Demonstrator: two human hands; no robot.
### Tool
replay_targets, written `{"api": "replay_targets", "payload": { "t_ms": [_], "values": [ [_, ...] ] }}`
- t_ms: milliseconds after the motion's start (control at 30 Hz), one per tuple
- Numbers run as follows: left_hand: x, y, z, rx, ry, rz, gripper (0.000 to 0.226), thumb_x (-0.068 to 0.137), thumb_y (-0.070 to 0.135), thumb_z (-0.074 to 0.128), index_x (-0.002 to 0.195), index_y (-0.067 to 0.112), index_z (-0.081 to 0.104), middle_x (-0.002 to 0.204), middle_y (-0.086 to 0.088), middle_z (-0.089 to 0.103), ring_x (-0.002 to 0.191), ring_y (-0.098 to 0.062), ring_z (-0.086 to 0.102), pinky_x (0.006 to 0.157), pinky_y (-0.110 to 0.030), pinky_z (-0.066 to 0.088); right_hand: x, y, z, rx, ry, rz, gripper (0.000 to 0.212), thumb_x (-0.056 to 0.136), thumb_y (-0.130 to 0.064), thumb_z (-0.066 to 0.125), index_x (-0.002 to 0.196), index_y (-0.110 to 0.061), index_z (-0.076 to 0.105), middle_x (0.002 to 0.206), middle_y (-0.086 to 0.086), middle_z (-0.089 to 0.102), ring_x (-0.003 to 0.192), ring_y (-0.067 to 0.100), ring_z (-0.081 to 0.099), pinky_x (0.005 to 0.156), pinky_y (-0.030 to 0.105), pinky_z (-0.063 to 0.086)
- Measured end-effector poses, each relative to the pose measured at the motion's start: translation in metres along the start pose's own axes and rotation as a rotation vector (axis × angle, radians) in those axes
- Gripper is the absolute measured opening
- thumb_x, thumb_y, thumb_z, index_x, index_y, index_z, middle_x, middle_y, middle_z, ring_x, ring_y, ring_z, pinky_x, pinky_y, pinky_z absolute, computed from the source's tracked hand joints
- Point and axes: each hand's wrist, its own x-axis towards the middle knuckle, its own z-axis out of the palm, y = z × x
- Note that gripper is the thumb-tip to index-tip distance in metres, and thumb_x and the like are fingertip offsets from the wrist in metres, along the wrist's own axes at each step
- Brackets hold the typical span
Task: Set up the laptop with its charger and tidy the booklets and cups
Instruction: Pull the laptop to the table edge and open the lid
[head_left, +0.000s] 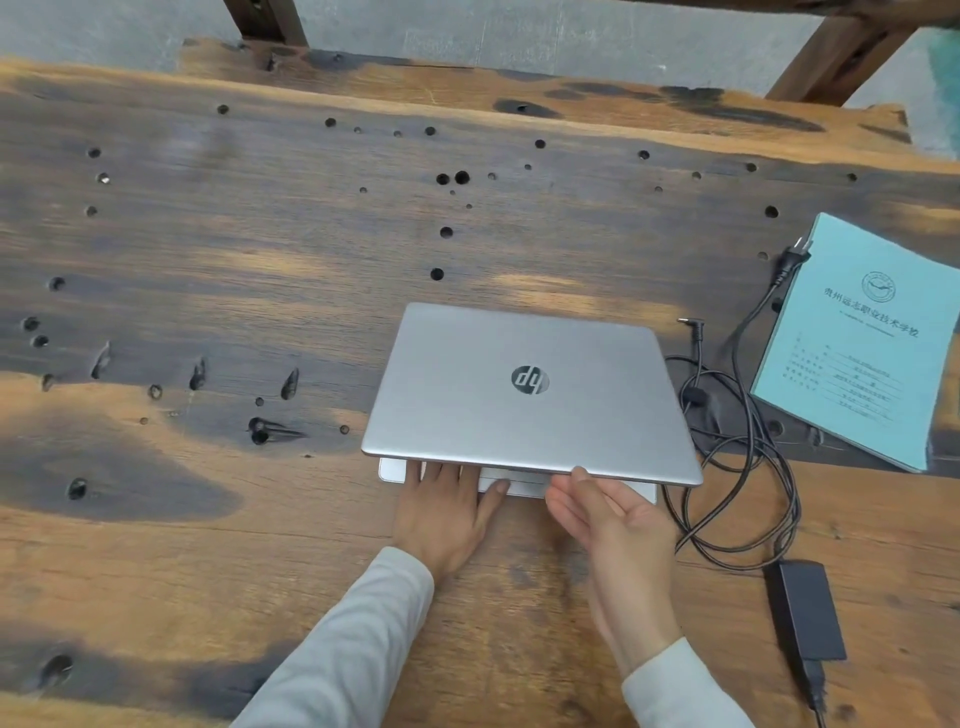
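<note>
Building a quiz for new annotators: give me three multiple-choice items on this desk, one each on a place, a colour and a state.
1. Where does the charger brick lie relative to the laptop? A. left B. right C. on top
2. What colour is the booklet? A. teal B. red C. white
3. How is the laptop's lid? A. flat shut B. fully upright C. slightly raised
1 B: it sits at the laptop's near right. 2 A: its cover is teal. 3 C: the right hand holds its front edge up while the left hand presses the base.
</note>
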Motion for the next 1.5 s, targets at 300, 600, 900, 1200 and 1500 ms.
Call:
{"api": "replay_targets", "payload": {
  "t_ms": [300,600,900,1200,1500],
  "values": [
    [0.001,-0.004,0.005,-0.031,0.033,0.059,0.077,0.103,0.059,0.025,0.16,0.009,0.01,0.169,-0.012,0.002,0.156,-0.029,0.001,0.123,-0.055,0.01,0.012,-0.071,0.035,-0.13,-0.105,-0.284,0.02,0.092,-0.018,0.073,0.088,0.002,0.073,0.083,0.012,0.079,0.078,0.026,0.078,0.07,0.026,0.061],
    [0.003,-0.005,0.009,0.004,-0.007,0.049,0.078,0.102,0.06,0.024,0.16,0.008,0.012,0.169,-0.012,0.002,0.156,-0.03,0.001,0.123,-0.056,0.011,0.042,-0.125,0.074,-0.173,-0.112,-0.355,0.023,0.09,-0.018,0.075,0.084,0.004,0.072,0.072,0.01,0.077,0.067,0.022,0.077,0.061,0.023,0.059],
    [0.003,-0.003,0.005,0.02,-0.042,0.043,0.077,0.102,0.06,0.023,0.159,0.008,0.016,0.168,-0.013,0.005,0.155,-0.031,0.002,0.122,-0.056,0.011,0.083,-0.167,0.107,-0.2,-0.132,-0.329,0.024,0.089,-0.019,0.077,0.082,0.004,0.073,0.075,0.013,0.078,0.073,0.025,0.078,0.065,0.025,0.061],
    [0.003,-0.004,0.007,0.028,-0.049,0.042,0.078,0.102,0.061,0.022,0.159,0.008,0.017,0.168,-0.014,0.006,0.155,-0.032,0.003,0.121,-0.059,0.016,0.122,-0.195,0.137,-0.239,-0.096,-0.282,0.018,0.086,-0.017,0.078,0.079,-0.002,0.071,0.074,0.013,0.078,0.068,0.022,0.078,0.068,0.03,0.064],
    [0.004,-0.004,0.007,0.02,-0.065,0.04,0.078,0.102,0.061,0.025,0.159,0.008,0.017,0.168,-0.014,0.007,0.155,-0.033,0.005,0.119,-0.06,0.02,0.15,-0.209,0.158,-0.212,-0.061,-0.222,0.016,0.085,-0.01,0.076,0.093,0.003,0.069,0.076,0.015,0.077,0.065,0.021,0.077,0.063,0.029,0.063]
  ]
}}
